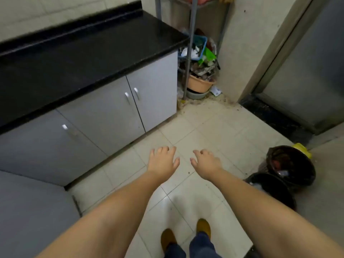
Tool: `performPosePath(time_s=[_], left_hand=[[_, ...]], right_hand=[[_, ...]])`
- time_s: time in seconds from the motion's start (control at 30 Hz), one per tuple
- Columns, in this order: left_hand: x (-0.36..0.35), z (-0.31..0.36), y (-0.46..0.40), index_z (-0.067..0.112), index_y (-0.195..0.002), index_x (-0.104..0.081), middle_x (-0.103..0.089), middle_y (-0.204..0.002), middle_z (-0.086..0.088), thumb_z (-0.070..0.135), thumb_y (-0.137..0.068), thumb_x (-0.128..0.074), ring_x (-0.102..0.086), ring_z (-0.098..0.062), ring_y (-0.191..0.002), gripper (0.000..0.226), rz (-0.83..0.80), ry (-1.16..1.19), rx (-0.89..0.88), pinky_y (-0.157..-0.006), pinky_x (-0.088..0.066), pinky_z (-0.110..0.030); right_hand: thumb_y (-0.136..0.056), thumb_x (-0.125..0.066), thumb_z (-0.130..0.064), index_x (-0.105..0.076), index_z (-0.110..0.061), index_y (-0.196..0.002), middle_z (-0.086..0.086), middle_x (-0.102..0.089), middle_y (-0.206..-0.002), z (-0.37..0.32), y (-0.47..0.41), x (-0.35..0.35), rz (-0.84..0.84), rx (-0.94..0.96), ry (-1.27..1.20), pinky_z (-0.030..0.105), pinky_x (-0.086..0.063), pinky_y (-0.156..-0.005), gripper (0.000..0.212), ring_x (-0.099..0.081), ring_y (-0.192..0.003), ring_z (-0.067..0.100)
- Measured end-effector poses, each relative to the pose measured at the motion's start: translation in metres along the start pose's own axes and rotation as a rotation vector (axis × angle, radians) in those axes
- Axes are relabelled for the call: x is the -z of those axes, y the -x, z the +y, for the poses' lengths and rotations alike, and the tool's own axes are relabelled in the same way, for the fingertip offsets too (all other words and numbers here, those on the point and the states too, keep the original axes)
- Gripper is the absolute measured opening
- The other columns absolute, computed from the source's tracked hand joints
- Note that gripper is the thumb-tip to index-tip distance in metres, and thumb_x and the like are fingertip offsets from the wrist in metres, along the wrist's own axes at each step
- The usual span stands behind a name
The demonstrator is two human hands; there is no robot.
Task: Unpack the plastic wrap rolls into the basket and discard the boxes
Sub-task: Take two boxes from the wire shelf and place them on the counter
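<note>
Both my hands are empty, fingers spread: left hand [162, 161] and right hand [205, 162] hover palm-down over the floor [197, 131], apparently between steps. No rolls, boxes or basket identifiable. Lined bins [291, 165] sit right, near; bare worktop [83, 53] lies beyond.

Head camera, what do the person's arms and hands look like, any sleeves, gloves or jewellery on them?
Both forearms are bare as far as the frame shows, no sleeves in view. The left hand and right hand wear no gloves, and no rings, watch or bracelets show. Lower down, dark blue trousers and tan shoes are visible.
</note>
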State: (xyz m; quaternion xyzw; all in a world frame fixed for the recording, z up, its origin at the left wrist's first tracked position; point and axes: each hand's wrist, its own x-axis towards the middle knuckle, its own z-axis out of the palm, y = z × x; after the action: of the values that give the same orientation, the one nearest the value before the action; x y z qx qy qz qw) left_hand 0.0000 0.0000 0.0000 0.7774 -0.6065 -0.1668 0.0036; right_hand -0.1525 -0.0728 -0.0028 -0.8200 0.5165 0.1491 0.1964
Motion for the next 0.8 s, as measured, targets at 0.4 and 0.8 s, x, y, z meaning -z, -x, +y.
performPosePath(time_s=[0.4, 0.8], left_hand=[[0.004, 0.030, -0.082, 0.020, -0.135, -0.036, -0.051, -0.131, -0.008, 0.043, -0.096, -0.028, -0.042, -0.027, -0.124, 0.047, -0.095, -0.051, -0.098, -0.110, -0.026, -0.047], [0.057, 0.126, -0.305, 0.016, -0.127, -0.048, -0.051, -0.131, -0.012, 0.046, -0.096, -0.024, -0.043, -0.029, -0.123, 0.049, -0.160, 0.036, 0.072, -0.105, -0.031, -0.047]], right_hand=[[-0.098, -0.020, -0.044, -0.030, -0.022, -0.142, 0.011, -0.041, -0.140, 0.049, -0.052, 0.012, -0.152, -0.082, 0.071, 0.042, -0.040, -0.092, 0.050, -0.042, -0.123, 0.028], [-0.097, -0.023, -0.046, -0.030, -0.022, -0.141, 0.011, -0.041, -0.140, 0.176, -0.232, 0.144, -0.085, -0.064, 0.067, 0.045, -0.039, -0.095, 0.050, -0.040, -0.127, 0.030]])
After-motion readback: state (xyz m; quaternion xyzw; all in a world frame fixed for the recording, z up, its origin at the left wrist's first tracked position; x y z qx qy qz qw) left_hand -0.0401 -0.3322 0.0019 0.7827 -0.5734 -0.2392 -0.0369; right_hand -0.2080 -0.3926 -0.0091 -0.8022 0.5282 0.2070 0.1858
